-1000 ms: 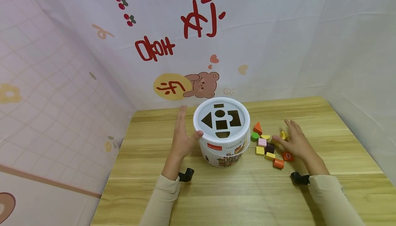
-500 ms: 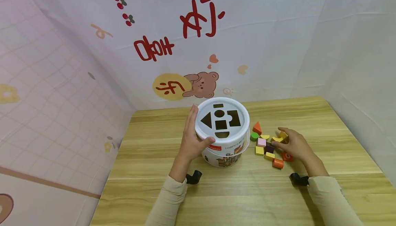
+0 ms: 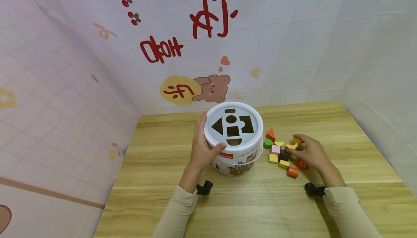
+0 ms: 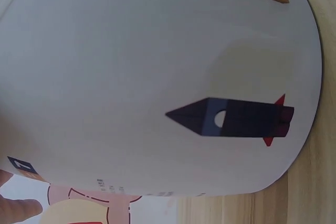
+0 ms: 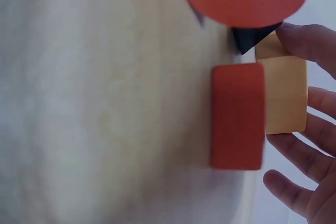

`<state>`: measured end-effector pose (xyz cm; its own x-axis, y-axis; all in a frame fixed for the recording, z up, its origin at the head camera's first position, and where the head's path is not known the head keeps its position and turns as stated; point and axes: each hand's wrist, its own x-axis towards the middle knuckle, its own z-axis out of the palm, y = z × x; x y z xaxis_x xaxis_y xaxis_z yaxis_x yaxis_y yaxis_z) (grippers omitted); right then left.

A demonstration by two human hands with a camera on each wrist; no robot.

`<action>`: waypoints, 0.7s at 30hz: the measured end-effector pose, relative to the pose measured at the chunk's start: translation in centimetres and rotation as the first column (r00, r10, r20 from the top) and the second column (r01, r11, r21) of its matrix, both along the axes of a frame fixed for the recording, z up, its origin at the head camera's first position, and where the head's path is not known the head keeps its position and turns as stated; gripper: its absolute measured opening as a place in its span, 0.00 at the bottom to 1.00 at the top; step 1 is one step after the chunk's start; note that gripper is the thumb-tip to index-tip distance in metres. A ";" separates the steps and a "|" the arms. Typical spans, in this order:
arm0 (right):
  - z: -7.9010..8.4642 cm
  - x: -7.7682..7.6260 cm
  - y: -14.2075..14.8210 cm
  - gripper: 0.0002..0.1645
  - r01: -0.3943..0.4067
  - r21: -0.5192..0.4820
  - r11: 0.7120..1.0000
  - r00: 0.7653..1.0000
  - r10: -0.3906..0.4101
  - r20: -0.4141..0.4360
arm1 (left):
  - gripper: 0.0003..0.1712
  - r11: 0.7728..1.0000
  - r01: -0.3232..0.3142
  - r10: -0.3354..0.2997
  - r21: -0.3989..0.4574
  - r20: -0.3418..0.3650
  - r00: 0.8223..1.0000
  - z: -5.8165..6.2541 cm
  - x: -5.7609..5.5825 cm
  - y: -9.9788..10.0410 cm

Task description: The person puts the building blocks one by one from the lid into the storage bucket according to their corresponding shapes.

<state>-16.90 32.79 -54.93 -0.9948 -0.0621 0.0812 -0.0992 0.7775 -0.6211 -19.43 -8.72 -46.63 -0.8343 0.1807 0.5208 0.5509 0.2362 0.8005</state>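
Note:
A white toy bucket [image 3: 239, 165] stands upright on the table, its lid [image 3: 218, 140] cut with shaped holes. My left hand [image 3: 203, 149] holds it from the left, fingers along the side and thumb across the front near the rim. In the left wrist view the bucket's printed wall [image 4: 131, 66] fills most of the picture. My right hand [image 3: 309, 153] pinches a yellow arch-shaped block [image 3: 293, 145] between thumb and fingers, at the right edge of a group of blocks. In the right wrist view, a red block [image 5: 239, 116] partly covers this yellow block [image 5: 286, 95].
Between bucket and right hand lie an orange triangle block [image 3: 270, 134], a green cylinder [image 3: 268, 143], a pink block [image 3: 275, 149], a dark block [image 3: 283, 155], several yellow blocks [image 3: 273, 158] and an orange cylinder [image 3: 292, 172]. A patterned white curtain [image 3: 286, 60] hangs behind the wooden table [image 3: 247, 209].
My left hand has moved right, from beside the bucket onto its side and rim. My right hand has closed its thumb and fingers on the yellow arch block. The bucket stays in place.

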 end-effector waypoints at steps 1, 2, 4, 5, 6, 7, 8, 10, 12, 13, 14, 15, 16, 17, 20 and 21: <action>0.2 0.0 -0.1 0.44 0.001 -0.002 1.000 1.000 -0.001 -0.011 | 0.71 1.000 0.000 0.000 0.003 0.001 1.000 0.0 0.0 0.0; 0.4 0.1 -0.2 0.44 0.001 -0.005 1.000 1.000 -0.001 -0.024 | 0.72 1.000 0.001 -0.001 0.006 -0.001 1.000 0.0 0.0 0.1; 0.9 0.1 -0.4 0.43 -0.001 -0.012 1.000 0.999 0.001 -0.054 | 0.72 1.000 0.006 -0.006 0.012 -0.004 1.000 0.1 0.1 0.1; 1.1 0.2 -0.5 0.43 -0.004 -0.016 1.000 0.998 0.002 -0.069 | 0.72 1.000 0.006 -0.006 0.014 -0.004 1.000 0.1 0.1 0.1; 1.4 0.2 -0.6 0.42 -0.006 -0.020 1.000 0.996 0.004 -0.084 | 0.72 1.000 0.006 -0.006 0.015 -0.005 1.000 0.1 0.1 0.1; 1.7 0.2 -0.7 0.42 -0.009 -0.023 1.000 0.995 0.007 -0.097 | 0.72 1.000 0.009 -0.009 0.017 -0.008 1.000 0.1 0.1 0.1; 1.9 0.1 -0.8 0.41 -0.013 -0.025 1.000 0.994 0.010 -0.107 | 0.72 1.000 0.010 -0.010 0.019 -0.009 1.000 0.1 0.1 0.1; 2.6 0.1 -1.1 0.40 -0.019 -0.026 0.999 0.991 0.016 -0.130 | 0.71 1.000 0.013 -0.012 0.024 -0.009 1.000 0.1 0.1 0.1; 3.2 0.0 -1.3 0.39 -0.025 -0.016 1.000 0.988 0.022 -0.153 | 0.70 1.000 0.012 -0.012 0.029 -0.009 1.000 0.0 0.1 0.1; 3.6 0.0 -1.5 0.39 -0.029 -0.012 1.000 0.986 0.026 -0.167 | 0.70 0.999 0.013 -0.013 0.031 -0.009 1.000 0.0 0.1 0.1; 3.9 -0.1 -1.6 0.38 -0.035 -0.007 0.999 0.982 0.033 -0.184 | 0.70 0.999 0.011 -0.011 0.034 -0.006 1.000 0.0 0.1 0.1; 4.3 -0.2 -1.7 0.38 -0.040 0.001 0.999 0.978 0.040 -0.203 | 0.69 0.999 0.010 -0.010 0.035 -0.005 1.000 0.0 0.1 0.1; 4.6 -0.2 -1.9 0.38 -0.045 0.005 0.999 0.974 0.045 -0.220 | 0.69 0.999 0.009 -0.009 0.036 -0.004 1.000 0.0 0.1 0.1; 4.9 -0.3 -2.0 0.37 -0.053 0.011 0.999 0.969 0.054 -0.241 | 0.69 0.999 0.008 -0.008 0.036 -0.002 1.000 0.0 0.1 0.1; 5.8 -0.4 -2.4 0.37 -0.083 0.020 0.996 0.951 0.085 -0.297 | 0.68 0.999 0.002 -0.002 0.034 -0.001 1.000 0.0 0.1 0.2; 6.2 -0.5 -2.6 0.37 -0.091 0.026 0.996 0.946 0.094 -0.311 | 0.68 0.999 0.001 -0.001 0.034 0.000 1.000 0.0 0.1 0.2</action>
